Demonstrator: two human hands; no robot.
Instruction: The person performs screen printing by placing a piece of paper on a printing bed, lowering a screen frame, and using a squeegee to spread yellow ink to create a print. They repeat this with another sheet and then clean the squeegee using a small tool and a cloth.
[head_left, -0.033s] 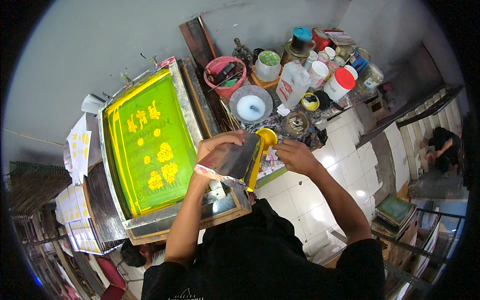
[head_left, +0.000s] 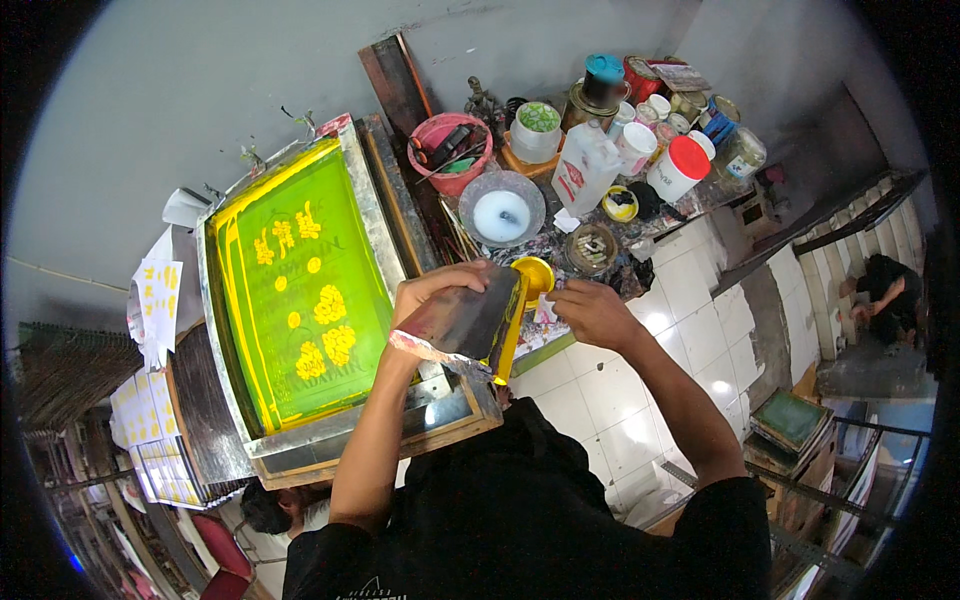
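Observation:
My left hand [head_left: 445, 285] grips a wide squeegee [head_left: 455, 318] with a dark blade board and a pale, stained end. Thick yellow ink coats its right edge. My right hand [head_left: 592, 312] has its fingers closed at the side of a small cup [head_left: 541, 270] with yellow ink inside, close beside the squeegee's inked edge. A pinkish-white patch shows just under those fingertips; I cannot tell if it belongs to the cup. To the left lies a framed printing screen [head_left: 300, 270] with green mesh and yellow flower and lettering shapes, streaked with yellow ink along its edges.
Behind my hands, the cluttered bench holds a pink bucket [head_left: 450, 183] of tools, a bowl [head_left: 503, 240] of whitish liquid, a clear jug [head_left: 585, 168] and a red-lidded tub [head_left: 680, 168]. Printed sheets [head_left: 158, 310] hang at the left. Another person [head_left: 885, 298] crouches far right.
Almost nothing differs. My right hand and the cup have shifted very slightly; the squeegee and the screen stay put.

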